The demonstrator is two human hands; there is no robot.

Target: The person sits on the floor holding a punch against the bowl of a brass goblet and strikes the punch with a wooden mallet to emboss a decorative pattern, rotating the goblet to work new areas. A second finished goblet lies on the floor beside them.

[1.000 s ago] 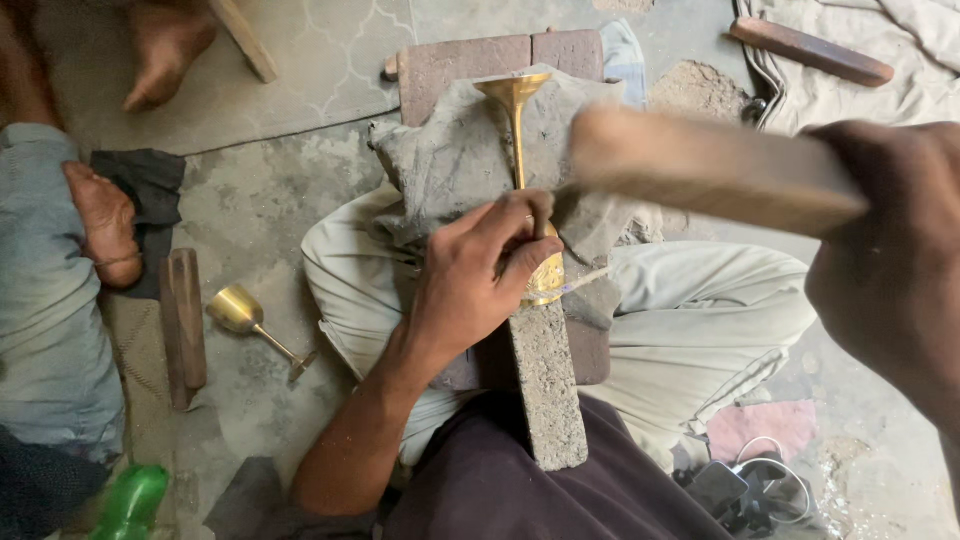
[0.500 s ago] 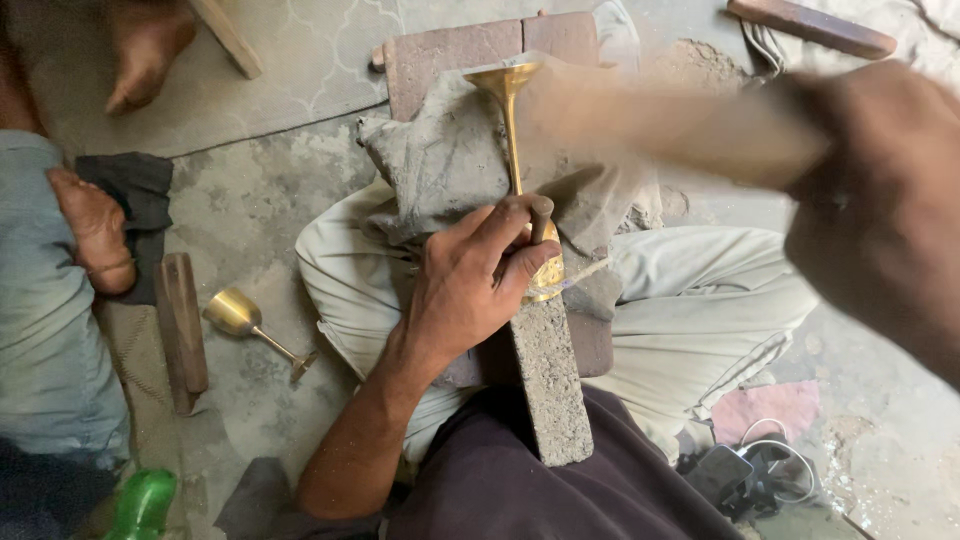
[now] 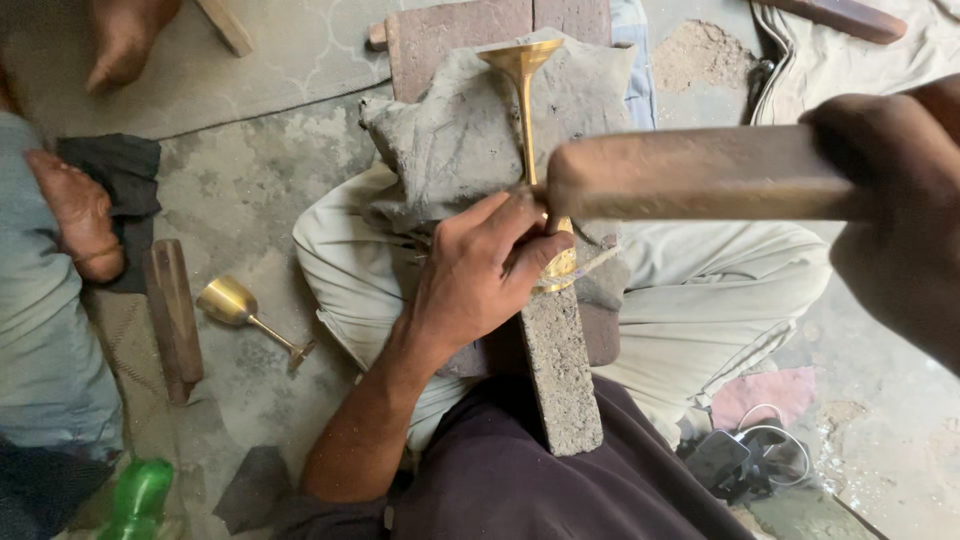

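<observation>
My left hand (image 3: 478, 282) grips the bowl end of a brass goblet (image 3: 523, 92), which lies along a rough grey stone block (image 3: 562, 370) resting on my lap, its flared foot pointing away from me. A grey cloth (image 3: 450, 140) pads the goblet over a red brick (image 3: 440, 35). My right hand (image 3: 900, 215), close to the camera at the right edge, holds a brown wooden bat (image 3: 700, 172) horizontally just above the goblet's stem and my left fingers.
A second brass goblet (image 3: 245, 310) lies on the concrete floor at the left beside a wooden stick (image 3: 175, 320). Another person's foot (image 3: 80, 215) and grey trouser leg are at the far left. A green bottle (image 3: 135, 497) stands bottom left; cables (image 3: 745, 455) lie bottom right.
The wooden bat in my right hand has swung down and leftward, from raised at the right to just over the goblet stem. My left hand keeps its grip on the goblet.
</observation>
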